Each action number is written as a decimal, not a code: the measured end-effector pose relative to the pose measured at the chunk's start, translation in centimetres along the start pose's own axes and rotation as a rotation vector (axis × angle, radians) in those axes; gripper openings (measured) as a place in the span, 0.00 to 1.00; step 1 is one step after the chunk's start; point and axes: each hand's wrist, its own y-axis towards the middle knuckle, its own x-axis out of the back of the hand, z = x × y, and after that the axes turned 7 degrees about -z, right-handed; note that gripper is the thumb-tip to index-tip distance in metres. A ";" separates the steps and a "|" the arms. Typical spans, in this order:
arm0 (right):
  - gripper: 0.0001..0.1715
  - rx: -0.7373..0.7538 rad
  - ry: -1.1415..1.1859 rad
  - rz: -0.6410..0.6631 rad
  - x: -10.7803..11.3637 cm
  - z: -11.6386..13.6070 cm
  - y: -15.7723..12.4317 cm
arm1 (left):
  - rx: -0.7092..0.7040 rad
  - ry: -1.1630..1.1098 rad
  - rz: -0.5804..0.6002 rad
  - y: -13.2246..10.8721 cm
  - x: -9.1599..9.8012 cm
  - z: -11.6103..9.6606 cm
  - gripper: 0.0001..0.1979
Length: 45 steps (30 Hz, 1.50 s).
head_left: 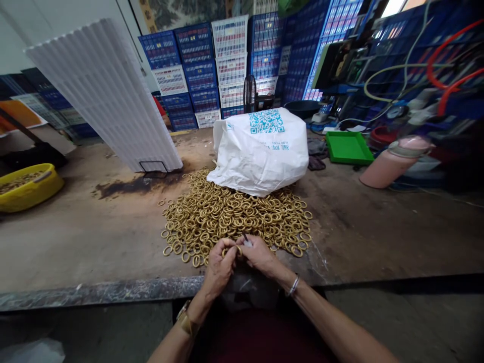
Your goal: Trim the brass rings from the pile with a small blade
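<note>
At the front of a heap of brass-coloured rings, my two hands meet over the table edge. My left hand is closed, its thumb and fingers pinching one brass ring. Close against it, my right hand is closed around a small tool with a thin dark end and a whitish part; its exact kind does not show. The right fingertips are beside the pinched ring, and whether they touch it is hard to see. A white sack with blue print lies on the back of the heap.
On the left are a yellow basin of small brass-coloured pieces and a white corrugated sheet in a wire stand. To the right stand a green tray and a pink bottle. Stacked blue and white crates line the back.
</note>
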 end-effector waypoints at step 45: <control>0.08 0.544 -0.798 -0.008 0.7 0.5 -1.9 | 0.105 -0.166 0.126 -1.9 0.7 -1.1 0.12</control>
